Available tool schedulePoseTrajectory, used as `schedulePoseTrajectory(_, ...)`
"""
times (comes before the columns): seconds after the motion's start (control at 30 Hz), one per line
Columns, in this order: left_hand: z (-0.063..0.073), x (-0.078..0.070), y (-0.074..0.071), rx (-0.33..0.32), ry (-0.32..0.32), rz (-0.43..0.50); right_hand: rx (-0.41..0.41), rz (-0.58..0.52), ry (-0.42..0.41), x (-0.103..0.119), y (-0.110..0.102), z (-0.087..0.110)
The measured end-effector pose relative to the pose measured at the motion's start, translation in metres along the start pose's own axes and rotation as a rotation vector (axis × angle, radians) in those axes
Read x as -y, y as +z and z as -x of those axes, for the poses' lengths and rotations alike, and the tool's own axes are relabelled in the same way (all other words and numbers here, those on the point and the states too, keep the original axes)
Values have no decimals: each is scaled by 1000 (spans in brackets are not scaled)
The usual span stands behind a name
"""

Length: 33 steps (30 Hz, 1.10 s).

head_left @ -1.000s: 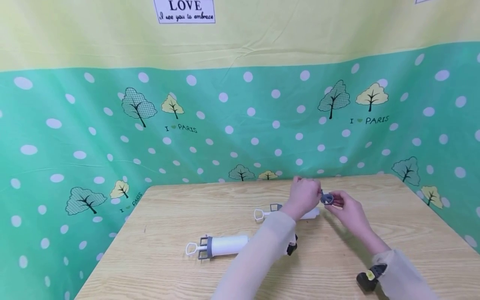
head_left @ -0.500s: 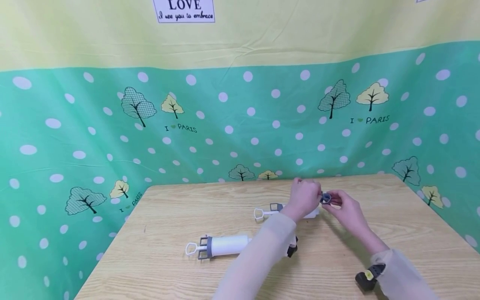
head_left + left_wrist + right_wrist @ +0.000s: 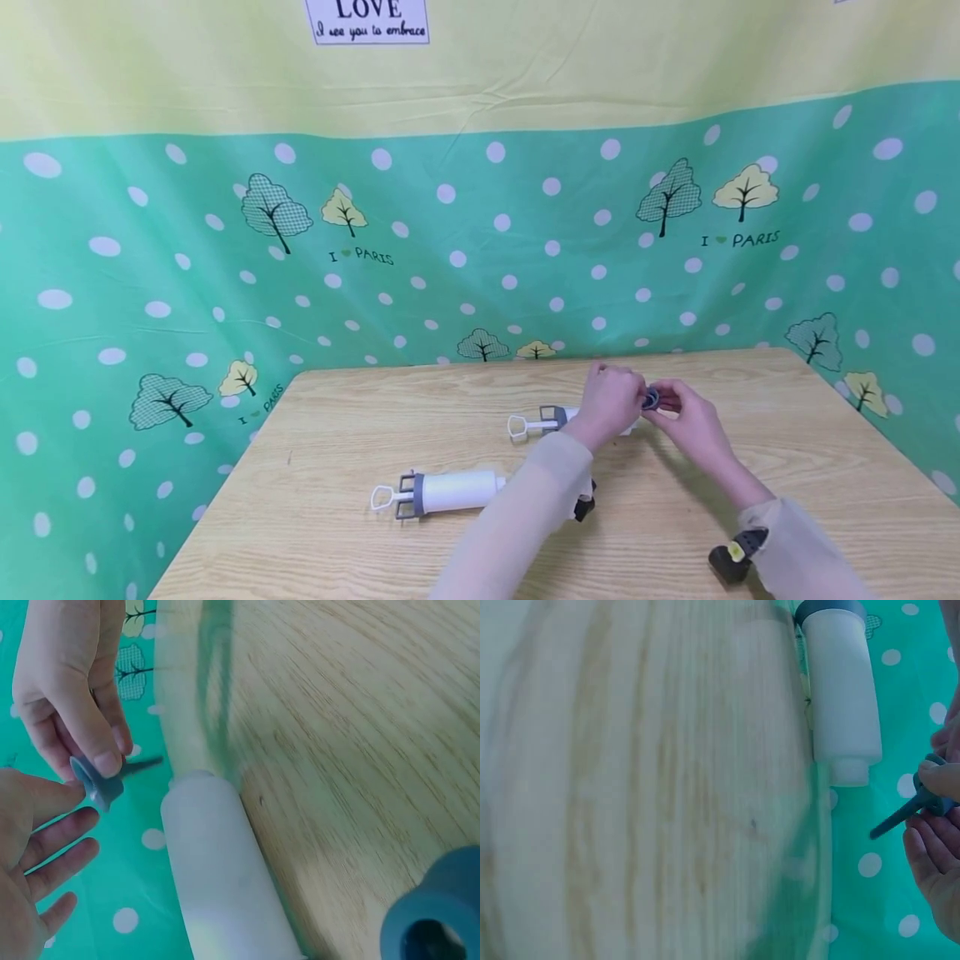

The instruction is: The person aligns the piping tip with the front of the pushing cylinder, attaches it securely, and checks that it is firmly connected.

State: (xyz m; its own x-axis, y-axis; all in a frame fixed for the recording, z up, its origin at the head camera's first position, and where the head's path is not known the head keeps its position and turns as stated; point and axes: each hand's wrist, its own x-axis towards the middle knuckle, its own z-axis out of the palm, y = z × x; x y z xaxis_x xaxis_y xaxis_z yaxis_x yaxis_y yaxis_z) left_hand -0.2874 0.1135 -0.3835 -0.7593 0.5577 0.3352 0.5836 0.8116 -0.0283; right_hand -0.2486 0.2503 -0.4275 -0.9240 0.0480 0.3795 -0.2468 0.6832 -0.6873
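A small grey nozzle (image 3: 650, 399), with a wide cup end and a thin pointed spout, is held between both hands above the far right part of the table. My right hand (image 3: 693, 417) pinches it between thumb and fingers, the spout sticking out in the right wrist view. My left hand (image 3: 611, 400) grips its cup rim with the fingertips while other fingers stay spread in the left wrist view. Just beneath lies a white-barrelled syringe (image 3: 221, 862) with a grey collar and white loop handle, partly hidden by the left hand in the head view.
A second white syringe (image 3: 457, 490) lies nearer, its tip by the left sleeve. A grey hollow cylindrical part (image 3: 435, 907) shows at the left wrist view's lower corner. The wooden table (image 3: 337, 433) ends at a green dotted curtain (image 3: 420, 208).
The nozzle has turned in the hands, so less of its cup opening faces the head camera. My left hand has shifted slightly right and down. The syringes have not moved.
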Motion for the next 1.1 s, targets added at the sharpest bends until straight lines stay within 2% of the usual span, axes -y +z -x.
schedulePoseTrajectory(0.1, 2, 3, 2, 46, -56, 36, 6, -6, 6, -2, -1, 0)
schedulePoseTrajectory(0.3, 11, 11, 7, 273, -168, 57, 47, -45, 60, -6, -6, -1)
schedulePoseTrajectory(0.43, 16, 14, 11, 371, -199, 66, 64, -64, 84, -8, -9, -1)
schedulePoseTrajectory(0.6, 18, 17, 14, 398, -205, 59, 77, -35, 82, -8, -8, 0)
schedulePoseTrajectory(0.8, 18, 19, 15, 382, -188, 101, 79, -14, 69, -9, -9, 1)
schedulePoseTrajectory(1.1, 22, 23, 18, 380, -190, 106, 83, -14, 56, -10, -7, 3)
